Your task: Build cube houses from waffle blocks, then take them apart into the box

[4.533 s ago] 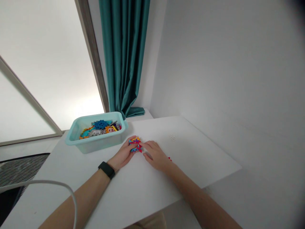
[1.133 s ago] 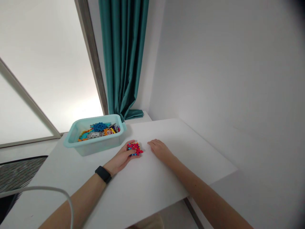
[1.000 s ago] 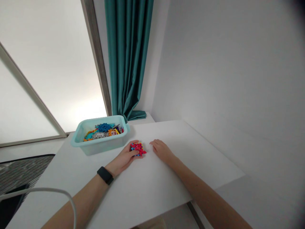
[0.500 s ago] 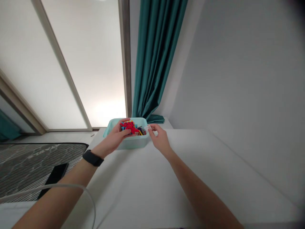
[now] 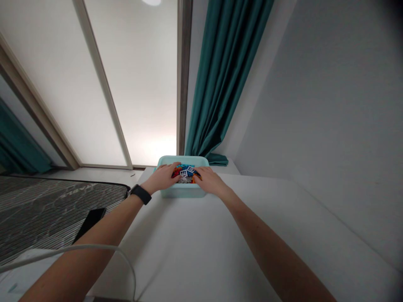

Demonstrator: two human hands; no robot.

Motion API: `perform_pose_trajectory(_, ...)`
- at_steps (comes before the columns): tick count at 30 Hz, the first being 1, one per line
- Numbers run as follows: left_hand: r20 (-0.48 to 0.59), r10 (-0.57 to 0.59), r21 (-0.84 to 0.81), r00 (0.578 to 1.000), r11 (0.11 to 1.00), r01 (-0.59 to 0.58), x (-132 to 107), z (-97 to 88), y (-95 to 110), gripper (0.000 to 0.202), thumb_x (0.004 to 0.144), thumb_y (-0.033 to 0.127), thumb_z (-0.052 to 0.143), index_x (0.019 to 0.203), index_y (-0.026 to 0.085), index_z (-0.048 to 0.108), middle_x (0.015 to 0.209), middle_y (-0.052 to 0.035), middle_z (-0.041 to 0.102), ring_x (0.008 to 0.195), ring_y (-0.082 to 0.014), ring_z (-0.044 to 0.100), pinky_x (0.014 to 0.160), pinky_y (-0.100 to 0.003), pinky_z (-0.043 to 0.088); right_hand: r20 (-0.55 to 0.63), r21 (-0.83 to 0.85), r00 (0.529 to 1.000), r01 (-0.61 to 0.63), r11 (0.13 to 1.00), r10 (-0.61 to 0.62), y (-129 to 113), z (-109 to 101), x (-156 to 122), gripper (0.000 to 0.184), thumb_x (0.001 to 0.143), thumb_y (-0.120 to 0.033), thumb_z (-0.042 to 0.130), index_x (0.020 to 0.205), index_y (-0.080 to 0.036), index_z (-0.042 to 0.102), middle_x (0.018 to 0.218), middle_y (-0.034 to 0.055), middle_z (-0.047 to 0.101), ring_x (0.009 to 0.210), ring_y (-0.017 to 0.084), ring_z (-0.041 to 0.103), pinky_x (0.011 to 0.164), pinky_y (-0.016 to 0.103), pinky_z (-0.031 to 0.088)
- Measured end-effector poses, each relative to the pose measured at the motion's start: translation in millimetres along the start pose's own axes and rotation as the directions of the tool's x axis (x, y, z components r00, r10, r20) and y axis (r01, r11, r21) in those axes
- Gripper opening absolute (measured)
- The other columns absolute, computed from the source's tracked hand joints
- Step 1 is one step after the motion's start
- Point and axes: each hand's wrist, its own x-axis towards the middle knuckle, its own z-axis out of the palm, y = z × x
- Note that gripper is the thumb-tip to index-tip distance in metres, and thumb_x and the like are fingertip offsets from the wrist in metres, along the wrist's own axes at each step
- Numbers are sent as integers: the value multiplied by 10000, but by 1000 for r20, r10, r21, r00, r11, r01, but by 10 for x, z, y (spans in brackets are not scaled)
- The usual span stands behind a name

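A pale turquoise plastic tub (image 5: pixel 182 193) stands at the far edge of the white table (image 5: pixel 195 239). It holds a heap of colourful plastic building pieces (image 5: pixel 186 173), including white window-like ones. My left hand (image 5: pixel 161 177) lies over the tub's left rim, its fingertips on red pieces (image 5: pixel 176 171). My right hand (image 5: pixel 209 180) reaches over the right rim, with its fingers at orange pieces. Neither hand shows a clear grip. The hands hide part of the heap.
Left of the table lies a striped dark mat (image 5: pixel 56 197) with a black phone (image 5: pixel 90 220) on it. A white cable (image 5: pixel 94 248) crosses in front of my left forearm. A teal curtain (image 5: pixel 222 92) hangs behind the tub, beside a bright window.
The red assembly has gone from the table into the tub, and both hands have moved forward over it. The small white piece no longer shows in my right fingers. The view has tilted upward.
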Motion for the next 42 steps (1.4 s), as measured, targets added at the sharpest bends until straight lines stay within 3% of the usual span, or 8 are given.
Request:
perform_pose_trajectory(5, -236, 102, 120, 966, 990, -75, -274, -10, 85, 421, 891, 299, 532, 1306, 234, 558, 1360, -111, 572, 1306, -309, 479, 1160, -541, 259, -39, 6, 997, 74, 997, -74, -8, 17, -211, 461, 946, -250, 438, 1388, -154, 528, 1395, 115, 584, 1273, 268, 501, 1070, 404, 392)
perform_pose_trajectory(9, -577, -249, -159, 778, 968, 192, -513, 115, -46, 463, 856, 293, 561, 1304, 177, 533, 1262, -149, 556, 1216, -306, 509, 1056, -510, 406, -41, -3, 996, 82, 997, -82, -8, -16, -371, 465, 947, -267, 452, 1392, -153, 526, 1388, 127, 587, 1261, 268, 510, 1065, 408, 390)
perform_pose_trajectory(16, -277, -377, -504, 884, 840, 200, -596, 282, -32, 413, 875, 356, 519, 1238, 178, 603, 785, -7, 575, 725, -174, 576, 608, -271, 478, 48, -107, 998, 45, 993, -40, 72, -389, -514, 595, 924, -536, 553, 1437, -239, 504, 1407, 142, 572, 1288, 360, 484, 1097, 589, 290)
perform_pose_trajectory(22, -262, -316, -476, 912, 864, 163, -678, 244, 126, 587, 824, 300, 544, 1399, 204, 473, 842, 2, 587, 783, -176, 587, 695, -296, 493, 271, 37, 899, 347, 937, -344, 14, -430, -337, 732, 816, -505, 722, 1477, -335, 458, 1557, 72, 420, 1398, 344, 382, 1143, 505, 307)
perform_pose_trajectory(30, -232, -340, -427, 912, 878, 219, -740, 233, 188, 533, 837, 316, 538, 1358, 205, 522, 795, 9, 545, 695, -166, 541, 585, -264, 437, 290, 114, 909, 278, 954, -300, 12, -256, 24, 498, 912, -343, 591, 1405, -288, 559, 1426, 56, 580, 1301, 277, 526, 1124, 428, 374)
perform_pose_trajectory(34, -306, -324, -384, 895, 902, 195, -751, 209, 90, 454, 864, 349, 563, 1295, 209, 568, 879, -34, 615, 863, -219, 603, 787, -365, 519, 269, 258, 914, 237, 937, -305, 147, -368, -5, 484, 873, -333, 622, 1355, -288, 606, 1371, 35, 630, 1264, 259, 566, 1116, 407, 399)
perform_pose_trajectory(38, -334, -418, -533, 845, 823, 196, -743, 253, -71, 468, 903, 426, 542, 1333, 243, 538, 1280, -116, 577, 1237, -284, 530, 989, -457, 483, -74, 455, 996, 80, 887, -52, 433, -380, -290, 432, 902, -421, 564, 1304, -280, 636, 1403, 40, 602, 1318, 248, 523, 1165, 442, 338)
perform_pose_trajectory(42, -60, -514, -790, 855, 548, 274, -661, 429, -16, 535, 964, 487, 417, 1436, 235, 426, 1449, -139, 509, 1235, -297, 571, 873, -420, 565, -252, 769, 879, -72, 635, 405, 564, -66, -646, 492, 926, -458, 471, 1367, -258, 561, 1392, 74, 612, 1304, 263, 549, 1076, 483, 441)
